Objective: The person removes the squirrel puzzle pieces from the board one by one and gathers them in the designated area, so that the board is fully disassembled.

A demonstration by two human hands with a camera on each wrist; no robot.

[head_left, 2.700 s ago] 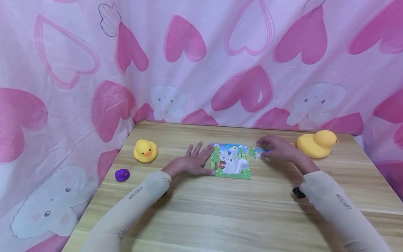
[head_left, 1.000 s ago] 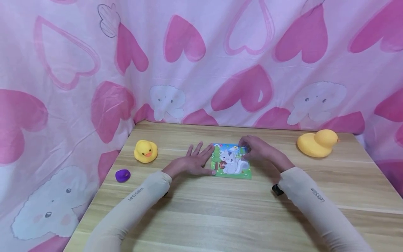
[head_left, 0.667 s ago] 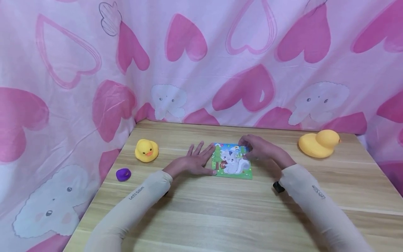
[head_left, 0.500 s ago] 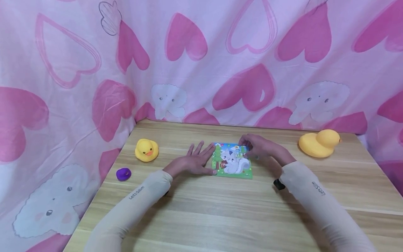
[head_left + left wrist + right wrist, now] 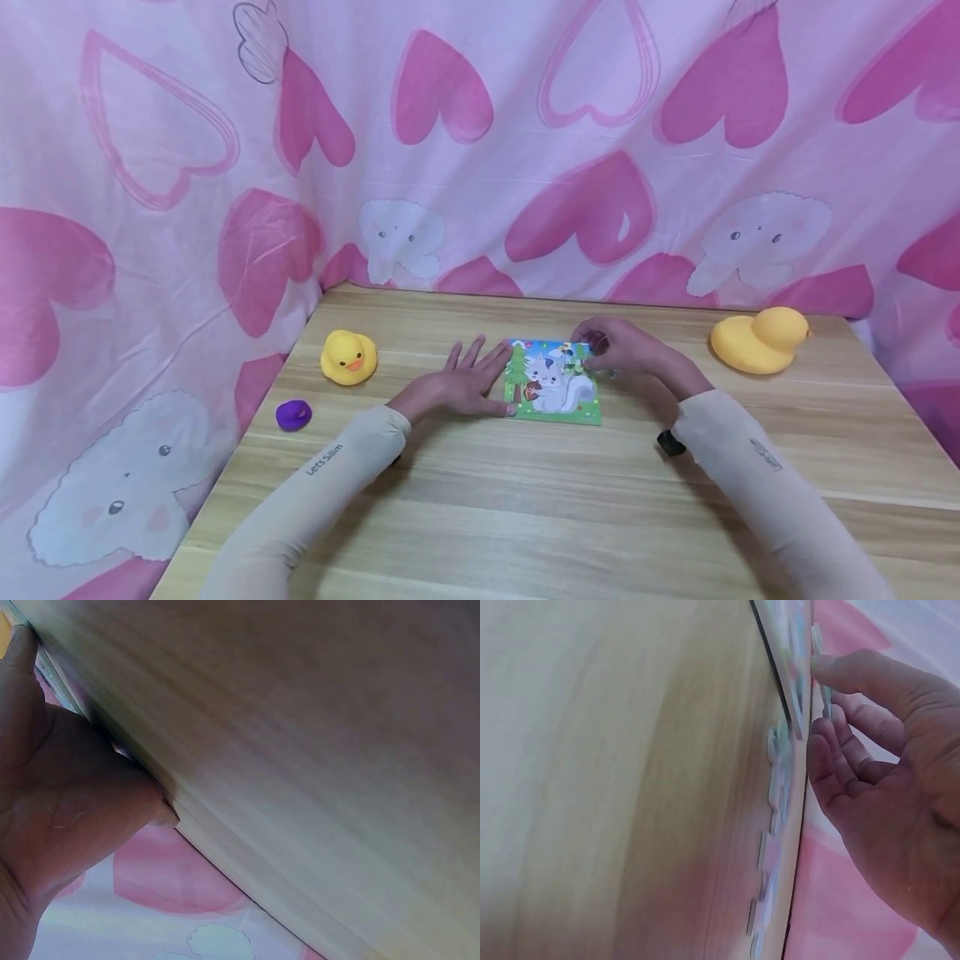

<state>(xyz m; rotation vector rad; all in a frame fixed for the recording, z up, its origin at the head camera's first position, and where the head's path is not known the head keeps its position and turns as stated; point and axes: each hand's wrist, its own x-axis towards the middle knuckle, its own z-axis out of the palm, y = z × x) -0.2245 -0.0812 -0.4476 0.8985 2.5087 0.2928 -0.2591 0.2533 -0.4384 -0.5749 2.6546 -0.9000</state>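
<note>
A square jigsaw puzzle (image 5: 551,387) with a grey squirrel, trees and blue sky lies flat on the table. My left hand (image 5: 467,388) rests at its left edge, fingers spread, with the thumb at the near corner. In the right wrist view, my right hand (image 5: 885,742) pinches a thin puzzle piece (image 5: 826,701), held edge-on to that camera. The head view has this hand at the puzzle's upper right corner, partly covering it. Several loose puzzle pieces (image 5: 769,825) lie on the table beside the puzzle board (image 5: 780,656); the right hand mostly hides them from the head camera.
A yellow rubber duck (image 5: 348,357) and a small purple duck (image 5: 293,415) sit at the left of the wooden table (image 5: 480,517). To the right stands a larger yellow duck (image 5: 759,340). Pink heart-patterned cloth (image 5: 480,183) hangs along the table's back and left sides.
From beside the puzzle, my right hand has moved left to its upper right corner, then drawn back slightly right in the last half second. The left hand has stayed in place.
</note>
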